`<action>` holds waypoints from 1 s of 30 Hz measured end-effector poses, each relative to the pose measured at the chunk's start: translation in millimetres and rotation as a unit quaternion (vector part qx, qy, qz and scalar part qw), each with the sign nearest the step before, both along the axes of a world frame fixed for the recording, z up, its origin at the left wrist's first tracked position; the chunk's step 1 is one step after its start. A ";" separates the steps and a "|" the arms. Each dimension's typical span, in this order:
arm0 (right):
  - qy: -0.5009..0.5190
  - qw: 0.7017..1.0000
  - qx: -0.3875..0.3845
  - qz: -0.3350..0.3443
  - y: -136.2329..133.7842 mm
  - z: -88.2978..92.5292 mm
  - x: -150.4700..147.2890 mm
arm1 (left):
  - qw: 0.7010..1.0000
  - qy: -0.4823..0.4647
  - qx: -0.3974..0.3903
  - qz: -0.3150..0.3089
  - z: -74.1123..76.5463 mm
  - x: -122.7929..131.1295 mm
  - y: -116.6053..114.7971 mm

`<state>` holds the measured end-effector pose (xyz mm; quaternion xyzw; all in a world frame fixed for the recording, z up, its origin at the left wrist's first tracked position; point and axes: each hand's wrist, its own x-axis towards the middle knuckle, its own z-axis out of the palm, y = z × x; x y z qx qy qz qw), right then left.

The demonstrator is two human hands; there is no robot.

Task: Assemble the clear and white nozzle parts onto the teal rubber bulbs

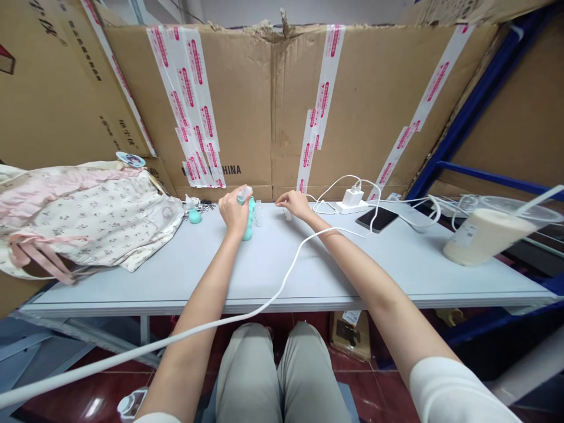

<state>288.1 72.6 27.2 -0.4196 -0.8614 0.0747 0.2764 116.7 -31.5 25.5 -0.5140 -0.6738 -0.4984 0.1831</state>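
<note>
My left hand (235, 210) is wrapped round a turquoise, bumpy-sided object (248, 226) that stands upright on the table. A clear piece with a pale turquoise part (244, 194) shows at the top of that hand, between thumb and fingers. Just right of the turquoise object stands a small clear tube-like bottle (259, 214). My right hand (294, 204) is a short way further right, its fingertips pinched together above the tabletop. What they hold, if anything, is too small to tell. Beneath it is a small clear item (288, 215), partly hidden by the hand.
A flowered cloth bag (101, 211) lies on the left, beside keys and a turquoise round charm (194, 217). Toward the right are a white charger (352, 197), a phone (377, 219) and a drink cup (480, 235). A white cable (282, 282) crosses the view. Cardboard (247, 106) walls the back.
</note>
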 end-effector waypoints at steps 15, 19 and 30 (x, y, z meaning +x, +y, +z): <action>-0.346 0.932 0.106 -0.014 9.9 0.7 -28.5 | 0.979 -0.184 -0.018 0.082 -2.9 -29.0 6.3; -0.352 0.929 0.113 -0.016 13.9 -4.2 -27.9 | 0.980 -0.188 -0.014 0.069 -2.6 -28.7 6.7; -0.324 0.938 0.122 -0.023 16.8 -9.2 -27.5 | 0.979 -0.188 -0.018 0.074 -5.5 -30.7 9.5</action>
